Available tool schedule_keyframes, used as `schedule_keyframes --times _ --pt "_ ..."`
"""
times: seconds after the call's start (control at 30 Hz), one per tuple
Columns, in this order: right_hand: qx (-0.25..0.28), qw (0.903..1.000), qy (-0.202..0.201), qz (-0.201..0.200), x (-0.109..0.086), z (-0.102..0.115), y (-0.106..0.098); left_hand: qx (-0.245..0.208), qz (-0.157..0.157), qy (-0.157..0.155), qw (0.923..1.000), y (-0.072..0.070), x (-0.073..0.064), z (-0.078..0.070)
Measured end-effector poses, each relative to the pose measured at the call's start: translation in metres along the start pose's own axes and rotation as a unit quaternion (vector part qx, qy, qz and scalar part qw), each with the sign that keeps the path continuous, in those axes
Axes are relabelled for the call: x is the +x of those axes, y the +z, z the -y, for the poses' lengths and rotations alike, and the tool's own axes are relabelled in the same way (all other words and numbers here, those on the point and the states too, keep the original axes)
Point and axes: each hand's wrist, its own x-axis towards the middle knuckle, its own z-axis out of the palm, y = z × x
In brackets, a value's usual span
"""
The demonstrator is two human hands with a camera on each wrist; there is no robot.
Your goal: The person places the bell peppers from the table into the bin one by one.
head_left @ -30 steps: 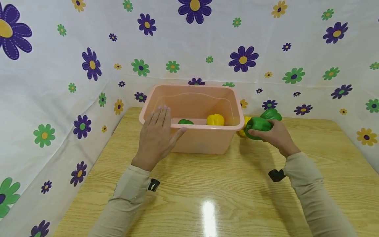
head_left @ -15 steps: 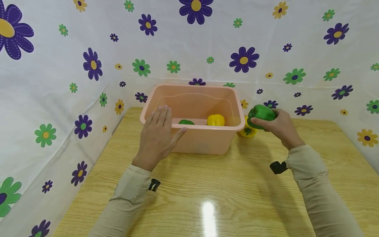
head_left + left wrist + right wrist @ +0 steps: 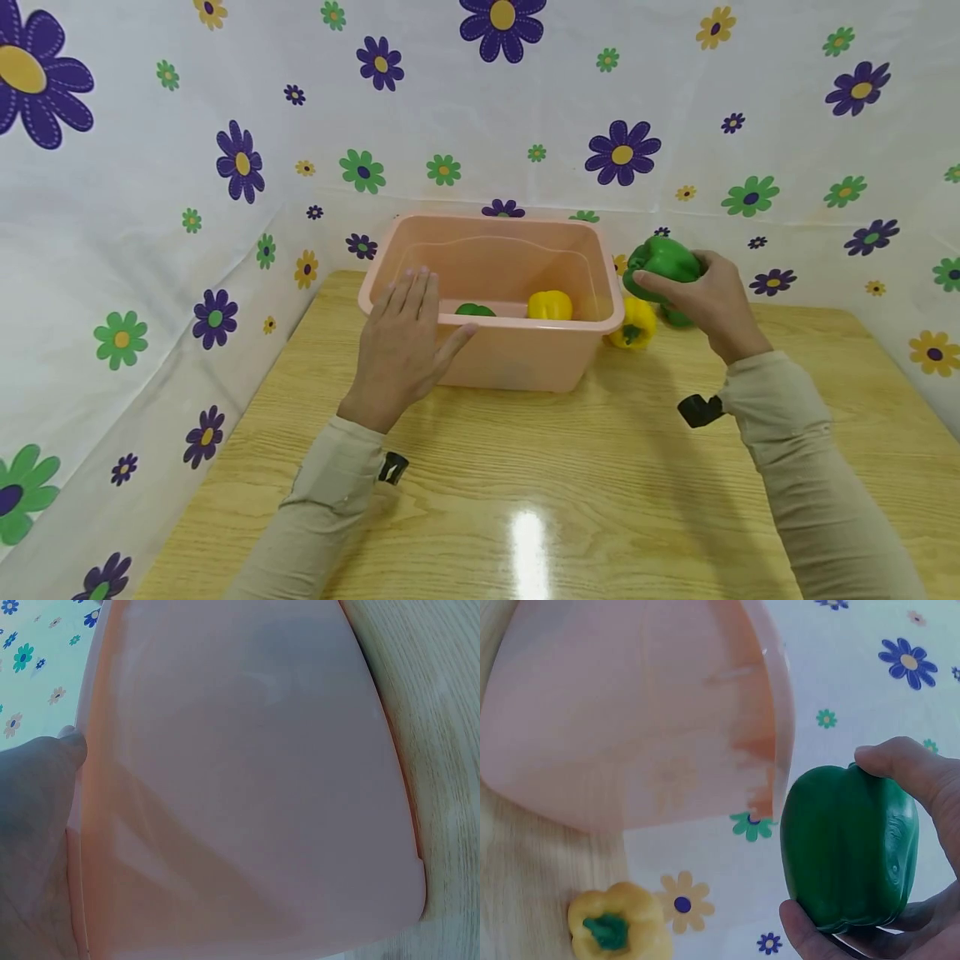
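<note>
My right hand (image 3: 722, 304) grips a green bell pepper (image 3: 666, 263) in the air, just right of the pink plastic bin (image 3: 517, 323). Thumb and fingers close around its two ends in the right wrist view, where the pepper (image 3: 847, 847) overlaps the bin's rim edge. My left hand (image 3: 401, 342) lies with straight fingers over the bin's near rim at the left, the thumb spread along it. In the left wrist view the thumb (image 3: 71, 750) touches the rim. Inside the bin are a yellow bell pepper (image 3: 550, 305) and a green bell pepper (image 3: 476, 309), partly hidden by the front wall.
On the wooden table (image 3: 480, 467), a yellow bell pepper (image 3: 634, 323) sits close to the bin's right side. Another green bell pepper (image 3: 677, 317) lies behind it, mostly hidden by my right hand. A white flower-patterned cloth (image 3: 555, 108) hangs behind and at the sides.
My right hand has lifted the green bell pepper up from beside the other peppers, uncovering the yellow one on the table. The left hand stays on the bin's rim.
</note>
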Motion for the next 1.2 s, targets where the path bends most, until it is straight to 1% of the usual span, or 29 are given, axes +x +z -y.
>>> schedule_keyframes --times 0.23,0.33,0.77,0.9,1.03,1.2 --pt "0.0 0.9995 -0.017 -0.025 -0.001 0.012 0.007 0.003 -0.009 0.005 0.9999 0.002 0.001 0.001" --pt "0.005 0.9992 -0.026 -0.029 -0.001 0.017 0.01 0.005 -0.008 0.004 0.9999 0.002 0.001 0.001" --pt "0.058 0.9969 -0.05 -0.019 -0.002 0.039 0.029 0.004 -0.005 0.0 1.0 0.002 0.0 -0.001" --pt "0.078 0.9955 -0.051 -0.014 -0.003 0.041 0.034 0.006 -0.014 0.003 0.9999 0.002 0.0 0.0" --pt "0.076 0.9956 -0.054 -0.014 -0.002 0.043 0.039 0.006 -0.022 0.007 0.9997 0.003 0.0 0.0" --pt "0.067 0.996 -0.058 -0.012 0.0 0.045 0.044 0.004 -0.023 0.007 0.9997 0.003 0.0 0.0"
